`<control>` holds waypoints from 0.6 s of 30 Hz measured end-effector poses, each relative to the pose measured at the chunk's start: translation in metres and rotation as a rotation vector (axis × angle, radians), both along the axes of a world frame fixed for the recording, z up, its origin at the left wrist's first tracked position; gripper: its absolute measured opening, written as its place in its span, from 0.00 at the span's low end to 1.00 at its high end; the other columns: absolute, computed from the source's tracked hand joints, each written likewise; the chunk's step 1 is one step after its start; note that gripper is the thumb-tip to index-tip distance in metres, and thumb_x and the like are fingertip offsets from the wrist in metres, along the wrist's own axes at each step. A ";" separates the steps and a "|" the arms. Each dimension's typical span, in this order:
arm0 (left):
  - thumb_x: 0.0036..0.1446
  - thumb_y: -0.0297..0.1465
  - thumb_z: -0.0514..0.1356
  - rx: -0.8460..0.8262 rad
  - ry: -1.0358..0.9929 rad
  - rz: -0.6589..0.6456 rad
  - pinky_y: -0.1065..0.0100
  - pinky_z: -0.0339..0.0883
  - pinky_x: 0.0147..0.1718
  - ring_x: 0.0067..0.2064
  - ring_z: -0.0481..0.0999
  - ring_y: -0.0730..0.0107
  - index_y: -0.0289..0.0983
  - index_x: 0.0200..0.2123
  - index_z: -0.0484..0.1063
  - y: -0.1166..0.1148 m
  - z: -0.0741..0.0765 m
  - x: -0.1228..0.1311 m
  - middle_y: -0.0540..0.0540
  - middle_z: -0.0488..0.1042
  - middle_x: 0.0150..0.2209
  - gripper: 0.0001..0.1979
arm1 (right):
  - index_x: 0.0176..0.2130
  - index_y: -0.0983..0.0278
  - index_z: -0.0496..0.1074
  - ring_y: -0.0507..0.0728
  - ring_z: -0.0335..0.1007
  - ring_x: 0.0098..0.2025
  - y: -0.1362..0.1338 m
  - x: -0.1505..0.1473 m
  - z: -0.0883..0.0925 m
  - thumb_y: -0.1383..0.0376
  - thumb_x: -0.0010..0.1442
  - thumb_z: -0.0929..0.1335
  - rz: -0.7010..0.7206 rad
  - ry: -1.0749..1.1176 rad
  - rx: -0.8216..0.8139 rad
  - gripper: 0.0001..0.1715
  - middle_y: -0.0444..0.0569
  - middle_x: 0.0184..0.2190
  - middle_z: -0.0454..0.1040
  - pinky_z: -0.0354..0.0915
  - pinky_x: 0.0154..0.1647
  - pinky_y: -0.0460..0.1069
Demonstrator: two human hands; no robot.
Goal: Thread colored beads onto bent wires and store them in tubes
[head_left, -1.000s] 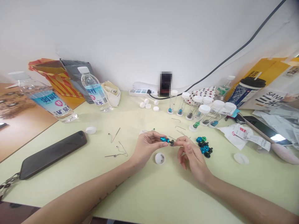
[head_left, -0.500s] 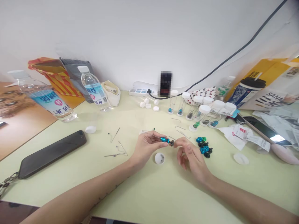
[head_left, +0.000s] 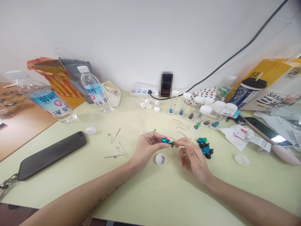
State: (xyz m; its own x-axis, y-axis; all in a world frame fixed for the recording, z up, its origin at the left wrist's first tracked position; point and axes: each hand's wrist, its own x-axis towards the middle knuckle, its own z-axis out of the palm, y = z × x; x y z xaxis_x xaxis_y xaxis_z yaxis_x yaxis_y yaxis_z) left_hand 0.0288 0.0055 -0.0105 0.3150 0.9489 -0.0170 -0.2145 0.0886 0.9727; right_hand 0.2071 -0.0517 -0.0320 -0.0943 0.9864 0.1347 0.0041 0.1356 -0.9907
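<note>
My left hand (head_left: 147, 149) pinches a small blue metal fitting (head_left: 165, 141) between thumb and fingers. A thin metal rod runs out of the fitting to the left, and a black stem with a disc-shaped end (head_left: 172, 144) points right. The index fingertip of my right hand (head_left: 194, 157) is at that black end, seemingly touching it; the other fingers are loosely bent and hold nothing. Below the hands lies a white cap (head_left: 160, 159) with small dark bits inside. Beside my right hand is a pile of blue, green and black fittings (head_left: 205, 149).
Bent metal rods (head_left: 115, 135) lie left of my hands. Several white-capped clear tubes (head_left: 197, 116) stand at the back right; loose white caps (head_left: 148, 106) sit near the power strip (head_left: 142, 92). Water bottles (head_left: 95, 89), a phone (head_left: 53, 155) and paper scraps (head_left: 246, 138) surround the area.
More of the black stem shows between the blue fitting and the disc end. My right index fingertip has edged left against the disc; the left hand holds nearly still.
</note>
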 end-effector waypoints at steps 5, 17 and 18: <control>0.39 0.28 0.72 -0.009 -0.009 0.000 0.64 0.74 0.41 0.37 0.80 0.64 0.33 0.30 0.75 0.000 -0.001 0.000 0.44 0.80 0.33 0.12 | 0.52 0.58 0.69 0.48 0.64 0.25 0.001 -0.001 0.000 0.53 0.68 0.55 -0.023 -0.001 0.022 0.23 0.50 0.43 0.59 0.60 0.12 0.43; 0.39 0.28 0.72 -0.013 0.003 0.002 0.63 0.74 0.41 0.37 0.80 0.63 0.33 0.30 0.75 0.000 0.000 0.000 0.44 0.80 0.34 0.13 | 0.48 0.60 0.72 0.47 0.62 0.24 0.001 0.000 -0.001 0.51 0.67 0.55 0.017 -0.008 0.001 0.25 0.50 0.42 0.58 0.60 0.12 0.43; 0.39 0.28 0.72 -0.014 0.003 0.000 0.63 0.74 0.41 0.37 0.80 0.63 0.33 0.30 0.75 0.000 0.000 0.000 0.44 0.80 0.34 0.12 | 0.46 0.60 0.73 0.47 0.62 0.24 0.001 0.000 -0.001 0.52 0.67 0.55 0.018 -0.009 -0.003 0.25 0.49 0.42 0.58 0.59 0.12 0.43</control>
State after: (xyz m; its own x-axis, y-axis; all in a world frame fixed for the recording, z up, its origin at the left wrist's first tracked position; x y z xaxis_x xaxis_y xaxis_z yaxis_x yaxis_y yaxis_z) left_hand 0.0289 0.0053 -0.0108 0.3151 0.9486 -0.0309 -0.2116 0.1019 0.9720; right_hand 0.2070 -0.0505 -0.0327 -0.1129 0.9850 0.1303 0.0106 0.1323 -0.9911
